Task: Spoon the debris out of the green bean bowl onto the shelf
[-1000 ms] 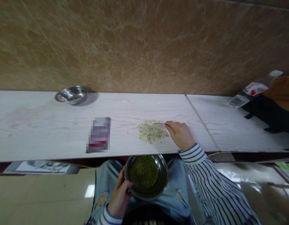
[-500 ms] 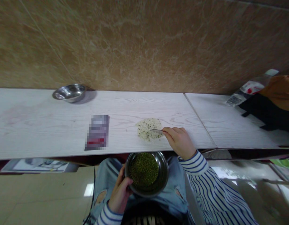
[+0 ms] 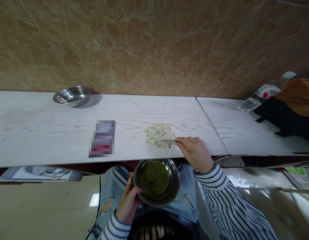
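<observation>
- Right hand (image 3: 196, 153): thumb and fingers pinched together on a thin metal utensil (image 3: 167, 140), which reaches left from the fingertips.
- Just left of that hand, the pale grain heap (image 3: 158, 131) lies on the surface (image 3: 130, 128), flecked with dark green; the utensil's tip has shifted from its far edge to its near part, yet the grains remain mixed.
- Left hand (image 3: 129, 201): curled on a metal bowl (image 3: 175, 186), thumb at the rim; this grip is unchanged, with green grains (image 3: 154, 178) inside.
</observation>
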Available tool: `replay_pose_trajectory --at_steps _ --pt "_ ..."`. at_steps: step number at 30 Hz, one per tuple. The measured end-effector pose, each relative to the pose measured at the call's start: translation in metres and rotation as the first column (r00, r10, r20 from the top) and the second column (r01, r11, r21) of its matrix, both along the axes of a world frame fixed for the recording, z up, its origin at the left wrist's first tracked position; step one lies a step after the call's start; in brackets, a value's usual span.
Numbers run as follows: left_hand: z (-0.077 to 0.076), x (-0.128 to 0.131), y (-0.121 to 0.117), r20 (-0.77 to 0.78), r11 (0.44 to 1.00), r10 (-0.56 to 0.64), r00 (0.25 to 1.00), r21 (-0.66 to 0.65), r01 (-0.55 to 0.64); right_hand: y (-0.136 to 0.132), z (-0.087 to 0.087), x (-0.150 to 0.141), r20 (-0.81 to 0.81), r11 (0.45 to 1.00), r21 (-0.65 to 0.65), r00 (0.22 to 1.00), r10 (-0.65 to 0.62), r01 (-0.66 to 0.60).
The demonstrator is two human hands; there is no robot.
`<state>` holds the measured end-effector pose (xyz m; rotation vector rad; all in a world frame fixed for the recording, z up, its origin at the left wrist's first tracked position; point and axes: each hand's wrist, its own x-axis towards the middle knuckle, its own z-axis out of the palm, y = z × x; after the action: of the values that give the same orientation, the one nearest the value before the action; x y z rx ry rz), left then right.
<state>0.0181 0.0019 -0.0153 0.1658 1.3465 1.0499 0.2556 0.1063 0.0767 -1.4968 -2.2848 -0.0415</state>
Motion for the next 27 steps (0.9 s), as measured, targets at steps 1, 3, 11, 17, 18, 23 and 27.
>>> replay_pose_trajectory --at_steps 1,3,11,17,18,23,27 --pt "0.0 0.0 0.0 -0.003 1.0 0.0 1.0 -0.001 0.0 0.0 0.0 0.003 0.008 1.0 0.012 1.0 -0.024 0.024" --pt "0.001 0.001 0.0 -0.006 1.0 -0.002 1.0 -0.003 0.002 0.0 -0.001 0.008 0.038 0.998 0.024 0.997 -0.064 0.064" --pt "0.005 0.002 0.0 0.012 1.0 -0.02 1.0 -0.004 0.02 -0.013 0.0 0.009 0.083 0.999 0.003 0.995 -0.053 0.053" --pt "0.005 0.003 0.0 0.034 0.999 -0.041 0.999 0.002 0.041 -0.021 0.001 0.016 0.073 0.996 0.018 0.994 -0.084 0.083" --pt "0.005 0.003 0.0 0.037 0.999 -0.043 0.998 0.003 0.043 -0.022 0.0 0.017 0.078 0.995 0.032 0.992 -0.1 0.098" --pt "0.006 0.004 -0.001 0.041 0.999 -0.035 0.999 0.003 0.035 -0.028 -0.002 0.018 0.102 0.995 0.032 0.99 -0.102 0.099" --pt "0.01 0.005 -0.001 0.028 0.999 -0.041 0.999 0.002 0.041 -0.034 -0.001 0.017 0.09 0.995 0.026 0.991 -0.095 0.093"
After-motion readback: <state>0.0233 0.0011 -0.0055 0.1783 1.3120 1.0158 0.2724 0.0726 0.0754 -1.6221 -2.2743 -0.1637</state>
